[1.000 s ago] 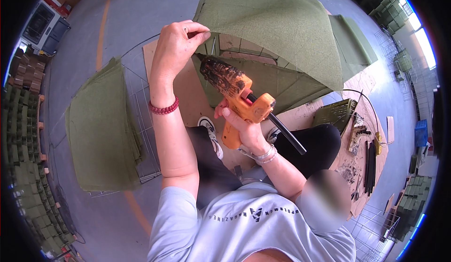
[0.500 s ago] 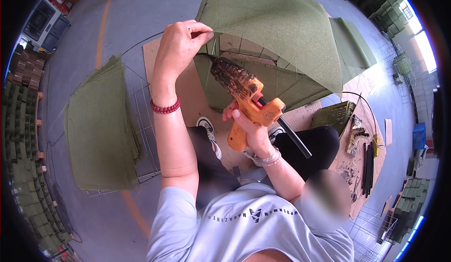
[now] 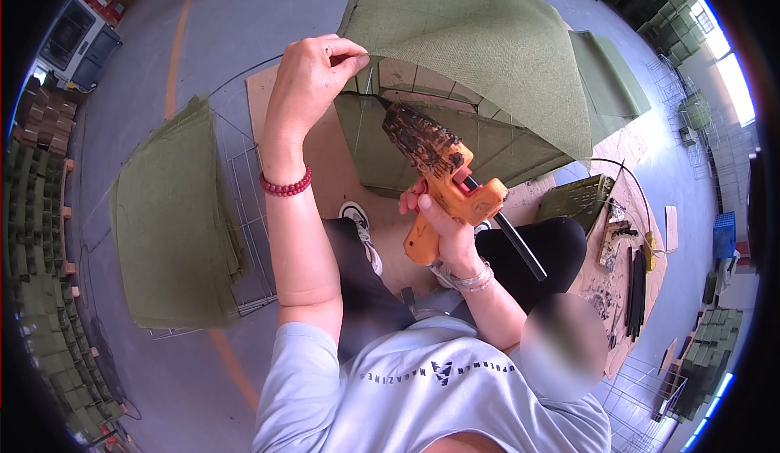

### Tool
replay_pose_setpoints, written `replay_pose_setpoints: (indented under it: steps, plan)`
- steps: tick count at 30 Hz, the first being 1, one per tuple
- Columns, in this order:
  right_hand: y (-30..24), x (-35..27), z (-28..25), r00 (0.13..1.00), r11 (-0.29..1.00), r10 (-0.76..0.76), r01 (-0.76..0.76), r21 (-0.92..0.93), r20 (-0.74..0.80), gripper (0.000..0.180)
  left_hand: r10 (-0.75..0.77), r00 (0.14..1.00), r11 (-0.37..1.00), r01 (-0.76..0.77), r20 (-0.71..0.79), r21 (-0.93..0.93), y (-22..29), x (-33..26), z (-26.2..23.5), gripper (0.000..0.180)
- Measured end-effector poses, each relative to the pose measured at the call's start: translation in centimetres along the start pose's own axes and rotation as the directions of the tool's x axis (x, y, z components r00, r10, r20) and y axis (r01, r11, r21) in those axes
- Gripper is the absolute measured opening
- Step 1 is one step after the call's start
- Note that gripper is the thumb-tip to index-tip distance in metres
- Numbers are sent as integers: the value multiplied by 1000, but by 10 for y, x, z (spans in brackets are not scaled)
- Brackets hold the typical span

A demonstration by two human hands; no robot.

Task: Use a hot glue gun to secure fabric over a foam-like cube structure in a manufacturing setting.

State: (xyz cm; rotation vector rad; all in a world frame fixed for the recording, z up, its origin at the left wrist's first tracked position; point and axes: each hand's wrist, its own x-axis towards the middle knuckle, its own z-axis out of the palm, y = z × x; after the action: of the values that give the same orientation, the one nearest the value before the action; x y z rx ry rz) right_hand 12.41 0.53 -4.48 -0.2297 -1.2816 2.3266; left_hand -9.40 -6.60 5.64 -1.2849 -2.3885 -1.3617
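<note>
Dark lettering [image 3: 471, 368], emblem [image 3: 442, 371] across pale shirt [image 3: 390, 412].

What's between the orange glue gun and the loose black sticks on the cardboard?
In the head view, the person's dark-trousered right knee lies between the orange glue gun and the black sticks, then a stretch of smeared cardboard.

floor [image 3: 227, 30]: smooth, grey; orange line [image 3: 178, 47] painted along left side. upper left: pale machine [image 3: 67, 37] with dark panel. left edge: brown stacks [image 3: 45, 124], below them green stacks [image 3: 49, 290]. right: pale wall [image 3: 721, 99], bright windows [image 3: 736, 89] admitting white light; blue crate [image 3: 725, 238] beneath, near rim.
</note>
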Motion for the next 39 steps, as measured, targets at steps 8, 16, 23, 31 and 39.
replay_pose_setpoints:
  steps: [8, 16, 23, 31, 39]
  plan:
    - [-4, -4, -6, 1000, 1000, -8, 8, -13, -26, 22, 5, 1000, 1000, -5, 3, -4, 0, 0, 1, 17]
    - [-2, -9, -18, 1000, 999, -31, 31, 39, -4, 26, 2, 1000, 1000, -2, -2, 4, 0, 0, 1, 16]
    - [-7, -14, -24, 999, 999, -40, 41, 33, -30, 27, 6, 1000, 1000, -6, -6, 0, -1, 0, 3, 15]
    - [-9, -20, -27, 998, 997, -39, 43, 66, -57, 27, 12, 1000, 1000, -12, -8, 5, -1, 0, 3, 15]
    - [-13, -23, -28, 994, 996, -71, 75, 56, -79, 25, 4, 1000, 1000, -4, -19, -3, 1, -1, 3, 14]
